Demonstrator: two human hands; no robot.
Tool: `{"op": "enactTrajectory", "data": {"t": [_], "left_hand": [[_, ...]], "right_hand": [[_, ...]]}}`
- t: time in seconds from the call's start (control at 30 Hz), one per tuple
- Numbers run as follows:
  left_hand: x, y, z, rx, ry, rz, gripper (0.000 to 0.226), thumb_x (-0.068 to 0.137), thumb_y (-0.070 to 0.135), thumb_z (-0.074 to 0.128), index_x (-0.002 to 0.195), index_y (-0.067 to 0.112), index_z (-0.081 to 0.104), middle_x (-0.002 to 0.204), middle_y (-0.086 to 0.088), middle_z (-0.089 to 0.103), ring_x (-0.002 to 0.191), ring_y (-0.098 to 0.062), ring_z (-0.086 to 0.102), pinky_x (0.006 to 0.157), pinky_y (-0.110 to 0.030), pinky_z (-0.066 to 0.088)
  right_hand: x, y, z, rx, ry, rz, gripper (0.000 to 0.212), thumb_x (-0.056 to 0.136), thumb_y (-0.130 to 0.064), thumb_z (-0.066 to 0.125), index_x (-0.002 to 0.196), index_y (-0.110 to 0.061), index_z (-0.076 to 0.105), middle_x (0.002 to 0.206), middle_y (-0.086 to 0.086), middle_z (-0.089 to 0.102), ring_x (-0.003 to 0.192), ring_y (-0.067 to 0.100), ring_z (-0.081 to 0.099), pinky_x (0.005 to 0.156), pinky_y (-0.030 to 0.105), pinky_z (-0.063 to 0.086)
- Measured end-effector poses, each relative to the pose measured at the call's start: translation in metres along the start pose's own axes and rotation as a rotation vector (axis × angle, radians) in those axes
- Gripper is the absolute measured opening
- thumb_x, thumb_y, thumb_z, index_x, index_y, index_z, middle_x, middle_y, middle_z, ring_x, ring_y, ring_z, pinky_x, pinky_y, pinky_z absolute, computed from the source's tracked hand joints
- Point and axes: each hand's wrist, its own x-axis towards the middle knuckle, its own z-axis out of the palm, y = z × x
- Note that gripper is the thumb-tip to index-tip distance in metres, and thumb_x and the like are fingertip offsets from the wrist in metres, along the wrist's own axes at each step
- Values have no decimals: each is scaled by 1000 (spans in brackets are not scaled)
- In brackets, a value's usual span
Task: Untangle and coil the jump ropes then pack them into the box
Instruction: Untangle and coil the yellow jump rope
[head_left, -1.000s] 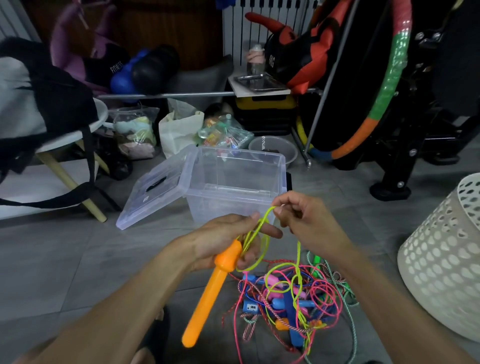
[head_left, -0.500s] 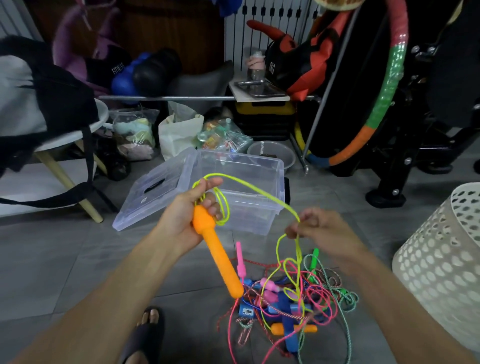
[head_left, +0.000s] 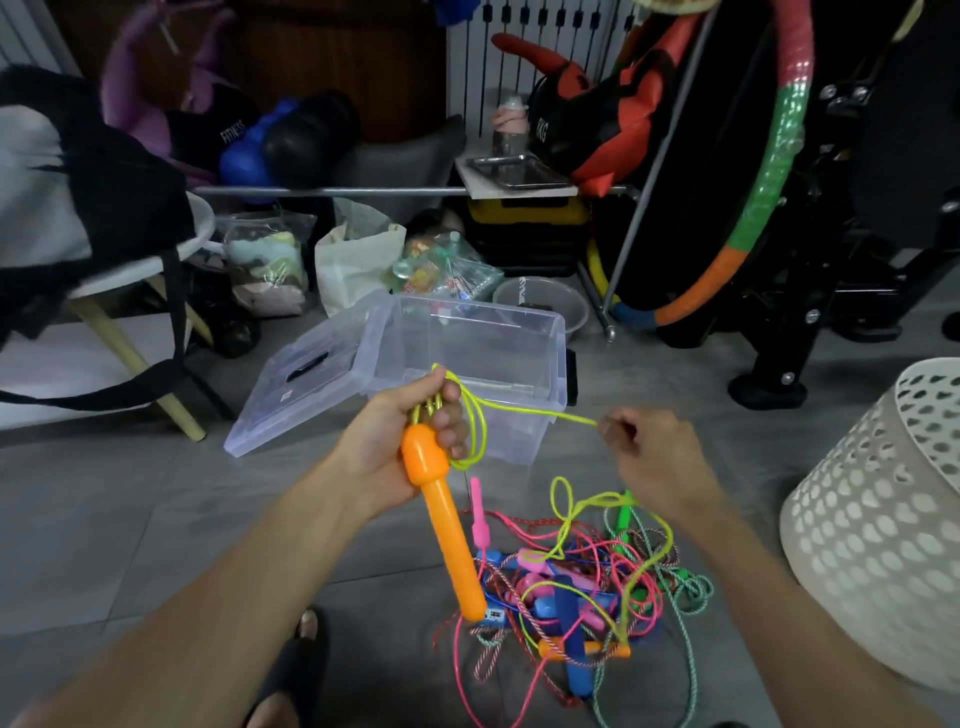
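Above the grey tiled floor (head_left: 130, 519), in front of the person, the left hand (head_left: 400, 441) grips the top of a long orange plastic jump-rope handle (head_left: 441, 525), its fingers curled round the handle head and round a few loops of thin neon-yellow cord (head_left: 470, 415) gathered there. The handle hangs tip-down, pointing toward five o'clock. From the loops a taut stretch of the cord runs toward three o'clock into the right hand (head_left: 649, 457), whose fingers are closed in a pinch on it. Below that hand the cord drops toward six o'clock into the tangled heap of coloured jump ropes (head_left: 571, 587) on the floor, where pink, blue, green and striped cords cross over it.

The clear plastic storage box (head_left: 519, 338) stands open at twelve o'clock from the hands, just beyond them, its transparent lid (head_left: 296, 389) lying tilted against its left side, toward ten o'clock.

The step in hand seems to be winding the yellow cord into a coil at the handle. To do it well, the right hand should probably feed the cord under light, even tension, so that each loop matches the last, while the left thumb pins every new turn. The slack is likely to snag in the heap; a gentle lift and shake would free it better than a hard pull, which could tighten knots. A matching orange handle (head_left: 618, 649) lies deep in the heap, near five o'clock, and will need easing out last.
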Motion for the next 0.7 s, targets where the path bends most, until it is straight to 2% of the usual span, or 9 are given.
{"op": "enactTrajectory", "data": {"t": [0.1, 0.17, 0.23, 0.37, 0.47, 0.53, 0.6, 0.67, 0.7], "left_hand": [[2, -2, 1, -42, -40, 72, 24, 86, 21, 50, 101, 8, 64, 57, 2, 45, 47, -11, 39, 47, -22, 38], [3, -2, 1, -54, -49, 110, 44, 82, 12, 50, 126, 9, 55, 63, 0, 54, 48, -11, 42, 47, -22, 39], [5, -2, 2, -35, -24, 120, 50, 84, 9, 49, 134, 9, 47, 71, -5, 64, 48, -13, 45, 47, -23, 40], [8, -5, 5, 268, 87, 113, 31, 98, 5, 37, 128, 11, 36, 87, -14, 73, 54, -21, 60, 50, -26, 45], [9, -12, 8, 475, 109, 182, 25, 101, 1, 31, 121, 15, 29, 85, -9, 72, 62, -21, 69, 63, -28, 53], [9, -15, 6, 613, 87, 183, 33, 101, 0, 31, 127, 20, 26, 87, -8, 69, 62, -17, 70, 65, -27, 54], [7, -16, 4, 751, 27, 101, 35, 100, 1, 34, 131, 18, 34, 83, -5, 70, 59, -17, 69, 64, -27, 55], [3, -16, 4, 903, -105, 2, 20, 100, 12, 41, 115, 11, 53, 70, -4, 70, 52, -18, 65, 56, -27, 53], [1, -17, 5, 982, -172, -28, 21, 98, 23, 45, 103, 10, 61, 64, -4, 68, 49, -18, 63, 53, -25, 51]], "right_hand": [[-4, -7, 8, -58, -199, -120, 14, 89, -12, 57, 84, -12, 71, 84, 6, 70, 81, 23, 63, 70, 29, 42], [-9, -18, 12, -62, -339, -192, 16, 89, -12, 56, 84, -12, 71, 78, 2, 67, 78, 21, 61, 72, 32, 45], [-16, -31, 13, -23, -466, -210, 18, 90, -13, 55, 81, -10, 70, 68, -3, 62, 68, 14, 55, 68, 31, 46], [-32, -56, 0, 317, -568, -212, 22, 89, -18, 59, 74, -7, 69, 58, 1, 60, 54, 4, 48, 53, 23, 38], [-36, -61, -9, 546, -646, -185, 5, 81, -11, 66, 81, -11, 71, 63, 3, 64, 57, 4, 54, 56, 17, 40], [-35, -54, -8, 585, -613, -165, 15, 75, -14, 65, 88, -14, 74, 71, 14, 66, 64, 7, 55, 61, 21, 43], [-32, -49, -7, 596, -523, -137, 13, 77, -9, 67, 87, -14, 75, 66, 15, 63, 62, 8, 52, 59, 22, 41], [-29, -48, -6, 616, -418, -111, 13, 80, 1, 69, 80, -12, 72, 56, -5, 57, 54, 1, 46, 54, 15, 37], [-28, -48, -6, 637, -382, -103, 15, 78, 3, 71, 77, -11, 68, 56, -11, 55, 52, -1, 44, 53, 13, 37]]}}
